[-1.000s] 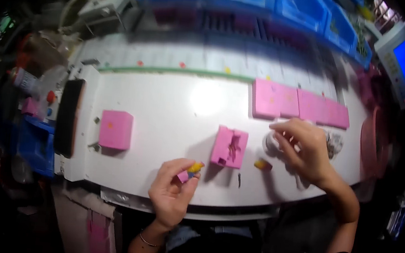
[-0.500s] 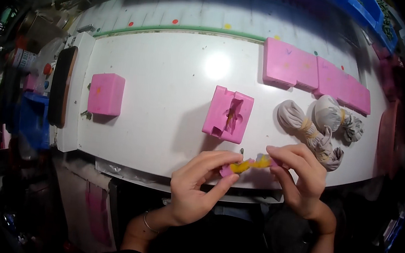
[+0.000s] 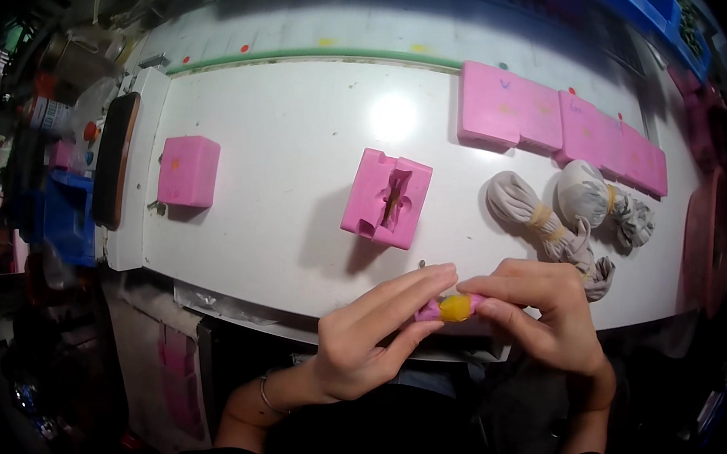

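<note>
Both hands meet over the table's near edge around a small pink-and-yellow piece (image 3: 455,308), soft-looking, its exact kind unclear. At its left end, my left hand (image 3: 362,336) pinches the pink part with thumb and fingers. The right end sits between the thumb and forefinger of my right hand (image 3: 548,313). A yellow middle shows between the fingertips; the rest is covered. Beyond my hands stands a pink mould-like block (image 3: 363,190) with a carved hollow, dark inside.
Another pink block (image 3: 188,171) rests at the left, near a dark phone-like slab (image 3: 114,159). Two cloth bundles (image 3: 519,198) tied with bands lie at the right. Behind them, pink blocks (image 3: 508,110) line the green strip (image 3: 301,55). A blue bin (image 3: 69,216) is at far left.
My hands have drawn closer together and shifted slightly right. The yellow material, strung out unevenly between them before, now shows as one compact rounded lump. The view has shifted a little.
</note>
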Available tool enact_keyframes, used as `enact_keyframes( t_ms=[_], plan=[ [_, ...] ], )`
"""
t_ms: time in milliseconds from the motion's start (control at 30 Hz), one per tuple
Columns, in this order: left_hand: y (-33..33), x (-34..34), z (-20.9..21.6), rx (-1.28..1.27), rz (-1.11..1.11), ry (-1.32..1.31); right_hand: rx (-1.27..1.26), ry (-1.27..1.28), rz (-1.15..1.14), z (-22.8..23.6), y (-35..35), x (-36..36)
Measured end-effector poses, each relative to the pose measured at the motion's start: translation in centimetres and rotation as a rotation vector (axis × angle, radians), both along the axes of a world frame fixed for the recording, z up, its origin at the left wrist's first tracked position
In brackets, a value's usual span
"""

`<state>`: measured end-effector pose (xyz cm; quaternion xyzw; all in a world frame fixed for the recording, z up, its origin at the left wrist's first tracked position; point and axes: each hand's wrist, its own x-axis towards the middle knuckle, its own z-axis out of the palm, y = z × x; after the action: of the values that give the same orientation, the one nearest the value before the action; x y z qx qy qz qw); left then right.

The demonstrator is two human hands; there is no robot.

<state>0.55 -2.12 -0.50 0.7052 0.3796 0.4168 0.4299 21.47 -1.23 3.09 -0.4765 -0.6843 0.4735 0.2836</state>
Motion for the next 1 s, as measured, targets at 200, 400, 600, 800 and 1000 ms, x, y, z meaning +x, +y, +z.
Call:
enact_keyframes(
  t_ms=[200,400,600,800,1000],
  plan=[
    [-0.1,0.1,-0.4,-0.014,-0.113,-0.001,-0.266,0.094,-0.048,0.2,-0.5,0.1],
    [-0.5,1.8,-1.1,-0.399,0.092,-0.397,0.327,-0.067,-0.181,-1.5,-2.6,-1.6],
    [-0.5,3.5,-0.4,-0.796,0.0,-0.801,0.581,-0.224,-0.255,-2.7,-2.4,-3.0],
    [0.1,3.7,-0.3,-0.983,-0.039,-0.856,0.638,-0.33,-0.252,-2.3,-1.6,-2.7],
    [-0.9,3.8,-2.1,-0.906,-0.096,-0.727,0.776,-0.651,-0.428,-2.7,0.8,-0.7]
  ],
)
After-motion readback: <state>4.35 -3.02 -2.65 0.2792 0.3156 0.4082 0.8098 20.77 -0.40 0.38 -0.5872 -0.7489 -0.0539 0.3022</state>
